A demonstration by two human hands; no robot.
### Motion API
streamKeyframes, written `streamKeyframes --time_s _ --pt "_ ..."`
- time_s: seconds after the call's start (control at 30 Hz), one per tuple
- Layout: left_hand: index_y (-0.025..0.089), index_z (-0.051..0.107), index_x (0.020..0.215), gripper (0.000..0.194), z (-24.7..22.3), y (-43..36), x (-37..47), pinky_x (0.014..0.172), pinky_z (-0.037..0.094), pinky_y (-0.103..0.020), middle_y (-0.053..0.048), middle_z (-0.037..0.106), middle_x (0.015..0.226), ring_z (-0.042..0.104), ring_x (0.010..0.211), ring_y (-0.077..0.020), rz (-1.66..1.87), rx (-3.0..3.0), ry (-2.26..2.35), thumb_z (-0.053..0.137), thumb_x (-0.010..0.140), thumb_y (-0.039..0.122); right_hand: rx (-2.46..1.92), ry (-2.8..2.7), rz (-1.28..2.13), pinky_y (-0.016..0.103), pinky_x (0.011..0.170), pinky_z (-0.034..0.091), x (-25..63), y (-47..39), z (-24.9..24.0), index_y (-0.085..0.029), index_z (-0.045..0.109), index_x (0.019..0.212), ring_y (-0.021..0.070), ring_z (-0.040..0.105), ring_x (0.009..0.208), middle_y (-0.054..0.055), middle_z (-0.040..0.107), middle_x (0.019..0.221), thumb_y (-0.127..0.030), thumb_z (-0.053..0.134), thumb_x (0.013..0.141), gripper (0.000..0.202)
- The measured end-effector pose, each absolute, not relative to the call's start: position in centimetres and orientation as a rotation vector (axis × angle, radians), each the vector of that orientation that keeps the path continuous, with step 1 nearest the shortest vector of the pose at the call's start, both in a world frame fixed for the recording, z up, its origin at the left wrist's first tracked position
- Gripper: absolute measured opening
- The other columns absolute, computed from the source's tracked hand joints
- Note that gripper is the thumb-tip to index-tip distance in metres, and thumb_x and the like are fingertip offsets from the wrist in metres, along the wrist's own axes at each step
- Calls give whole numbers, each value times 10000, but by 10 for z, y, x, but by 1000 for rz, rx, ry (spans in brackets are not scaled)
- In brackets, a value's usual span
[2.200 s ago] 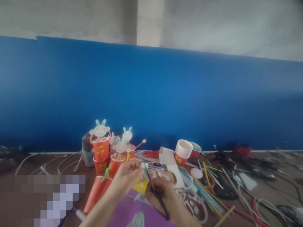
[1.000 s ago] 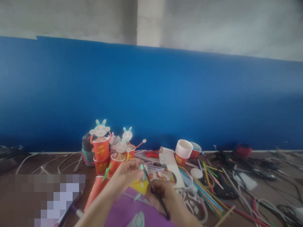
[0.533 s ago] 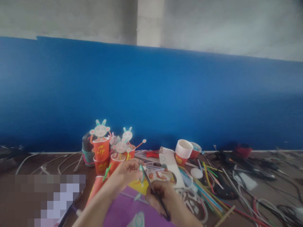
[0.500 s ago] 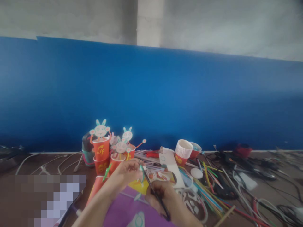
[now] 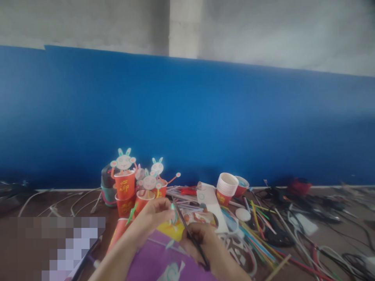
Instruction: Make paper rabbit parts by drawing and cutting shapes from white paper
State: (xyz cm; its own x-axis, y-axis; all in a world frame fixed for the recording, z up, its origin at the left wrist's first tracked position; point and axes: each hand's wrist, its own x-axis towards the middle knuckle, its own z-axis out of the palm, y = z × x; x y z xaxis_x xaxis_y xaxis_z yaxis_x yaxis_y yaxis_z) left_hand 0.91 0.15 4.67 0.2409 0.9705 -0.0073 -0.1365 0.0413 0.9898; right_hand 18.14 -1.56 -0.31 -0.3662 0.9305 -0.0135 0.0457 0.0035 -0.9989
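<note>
Between its thumb and fingers, my left hand [image 5: 155,216] pinches a small white paper piece with a green outline [image 5: 174,214]. My right hand [image 5: 202,240] is closed round dark scissors [image 5: 189,232], whose blades point up and left beside the paper piece. Below both hands lies a purple sheet [image 5: 158,257] with paper cutouts [image 5: 171,271] on it. A yellow sheet [image 5: 172,231] shows between the hands.
Red paper cups [image 5: 124,187] with paper rabbit figures [image 5: 124,161] stand at the left. Stacked cups [image 5: 227,187], a white paper strip [image 5: 213,205], coloured sticks [image 5: 258,244] and tangled cables [image 5: 301,242] lie to the right. Behind rises a blue panel [image 5: 187,117].
The paper piece in my left hand has turned and shifted slightly left. A small white scrap now shows by the cutout on the purple sheet. The scissor blades look closer together.
</note>
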Motion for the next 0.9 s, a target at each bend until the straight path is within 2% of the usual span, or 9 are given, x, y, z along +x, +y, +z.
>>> streamKeyframes --time_s 0.13,0.27,0.47,0.57,0.73,0.8,0.9 --pt "181 543 638 197 47 2 13 619 368 -253 -12 648 618 548 614 -139 1058 1251 981 690 633 311 -1132 -1393 1412 146 254 242 181 -10 1 -177 546 683 56 380 262 -94 448 390 -441 740 652 329" --pt "186 545 641 99 44 -1 21 574 367 -258 5 609 562 514 559 -137 929 1471 1132 617 649 254 -1045 -1324 1334 146 250 265 181 -9 6 -177 567 824 63 394 256 -103 457 400 -503 763 627 428" --pt "186 524 575 110 38 -5 31 600 357 -252 34 522 561 457 589 -122 951 1666 1131 583 669 189 -1033 -1327 1320 153 259 263 184 -10 9 -189 490 605 56 361 241 -97 400 337 -488 756 663 405" --pt "176 538 631 132 27 -3 37 569 341 -243 32 525 586 451 574 -111 982 1483 1085 640 676 248 -976 -1368 1319 166 296 306 189 -8 7 -192 489 648 68 378 266 -82 437 331 -511 701 721 390" --pt "163 547 690 312 16 -2 47 534 353 -231 13 584 602 504 547 -109 1083 1138 916 732 654 412 -915 -1338 1297 182 328 311 192 -8 7 -190 506 755 77 372 287 -78 465 349 -568 614 774 394" --pt "159 574 722 311 20 -5 47 535 379 -237 -4 621 621 545 559 -127 1138 1059 897 733 661 419 -942 -1342 1312 193 345 329 190 -11 11 -188 520 795 89 398 308 -75 478 367 -553 635 757 385" --pt "160 593 714 240 28 -7 43 556 406 -234 -4 645 644 564 567 -124 1226 949 844 737 665 346 -940 -1383 1362 213 410 401 185 -15 16 -184 538 820 117 494 398 -56 520 440 -487 690 709 357"
